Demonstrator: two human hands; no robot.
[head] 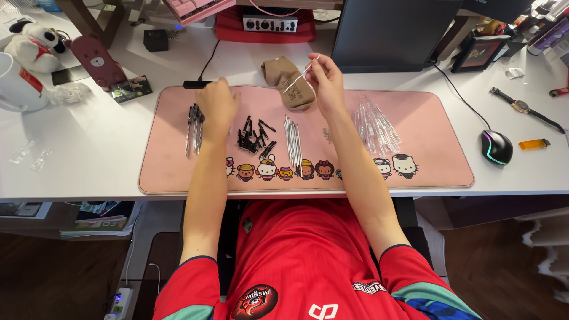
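Red shirt (296, 255), pink mat (427, 160), mouse (496, 147), monitor (394, 32)

I see a white desk (101, 148) under even light, dark wooden floor (53, 278) below, a dark monitor (391, 32) behind.

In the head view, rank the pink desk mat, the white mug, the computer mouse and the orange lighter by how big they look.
1. pink desk mat
2. white mug, partly cut off by the frame edge
3. computer mouse
4. orange lighter

Pink cartoon-bordered desk mat (415, 172), black caps (255, 135), seemingly clear tubes (375, 127), red shirt (296, 261).
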